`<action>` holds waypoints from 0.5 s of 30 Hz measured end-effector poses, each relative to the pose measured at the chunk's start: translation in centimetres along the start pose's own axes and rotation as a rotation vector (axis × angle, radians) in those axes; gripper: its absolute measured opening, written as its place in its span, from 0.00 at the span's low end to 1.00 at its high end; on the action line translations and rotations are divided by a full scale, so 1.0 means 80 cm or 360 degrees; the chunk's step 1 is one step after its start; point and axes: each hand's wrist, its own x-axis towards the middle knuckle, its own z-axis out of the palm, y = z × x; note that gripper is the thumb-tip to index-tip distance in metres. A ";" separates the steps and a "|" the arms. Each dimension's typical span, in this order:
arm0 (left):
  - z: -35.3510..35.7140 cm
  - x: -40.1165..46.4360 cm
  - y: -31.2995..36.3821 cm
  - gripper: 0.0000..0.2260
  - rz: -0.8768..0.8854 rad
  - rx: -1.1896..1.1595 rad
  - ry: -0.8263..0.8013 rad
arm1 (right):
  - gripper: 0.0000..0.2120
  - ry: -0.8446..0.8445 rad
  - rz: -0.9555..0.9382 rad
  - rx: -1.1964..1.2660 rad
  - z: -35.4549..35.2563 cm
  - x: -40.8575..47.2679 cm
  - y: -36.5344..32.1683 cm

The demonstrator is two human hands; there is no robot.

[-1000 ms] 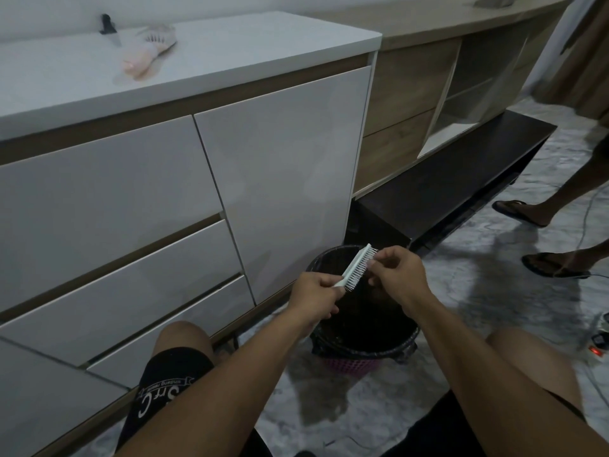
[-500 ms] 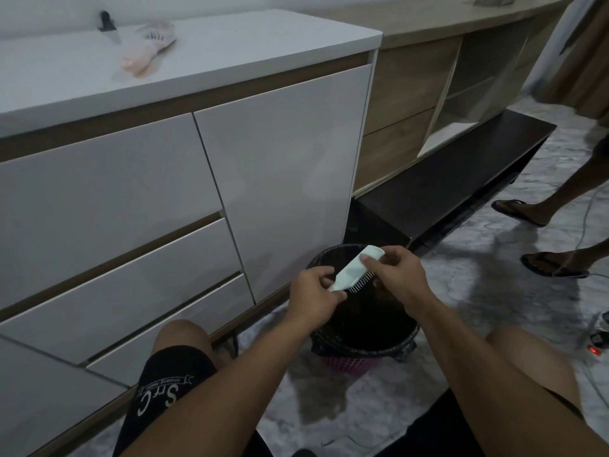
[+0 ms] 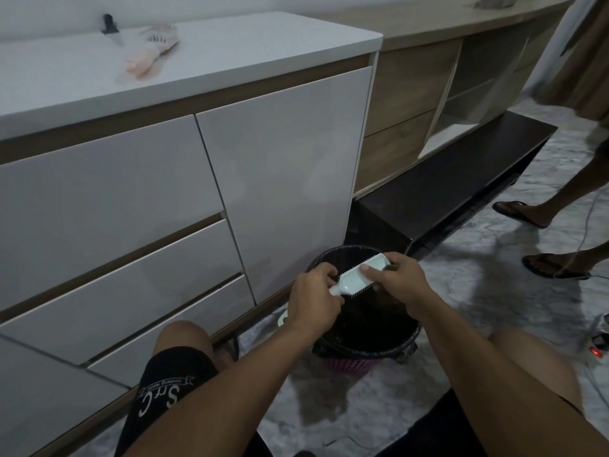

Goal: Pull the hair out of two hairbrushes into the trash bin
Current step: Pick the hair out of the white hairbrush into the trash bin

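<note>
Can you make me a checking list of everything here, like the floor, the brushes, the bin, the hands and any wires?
Surface: grey marble floor.
Job's things: white hairbrush held over the black-lined trash bin; pink hairbrush on the white counter.
Clutter: dark object by the pink brush.
Hands: left hand grips the handle; right hand holds the head.
Cables: cord, power strip on the floor.
Surroundings: white drawers, wooden shelving, another person's sandalled feet.

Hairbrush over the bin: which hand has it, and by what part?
Both. The left hand grips the white hairbrush by its handle; the right hand holds the head end.
</note>
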 end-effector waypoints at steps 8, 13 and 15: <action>-0.003 -0.002 -0.009 0.14 0.0012 0.0038 0.0021 | 0.14 0.0171 0.0107 -0.0170 -0.003 0.012 0.004; -0.002 0.004 -0.013 0.14 -0.0002 0.0067 0.0035 | 0.14 0.0474 -0.0105 -0.0385 -0.007 0.008 -0.002; -0.003 0.006 -0.014 0.14 -0.0012 0.0084 0.0026 | 0.11 0.0368 -0.0204 -0.0411 -0.008 0.004 -0.003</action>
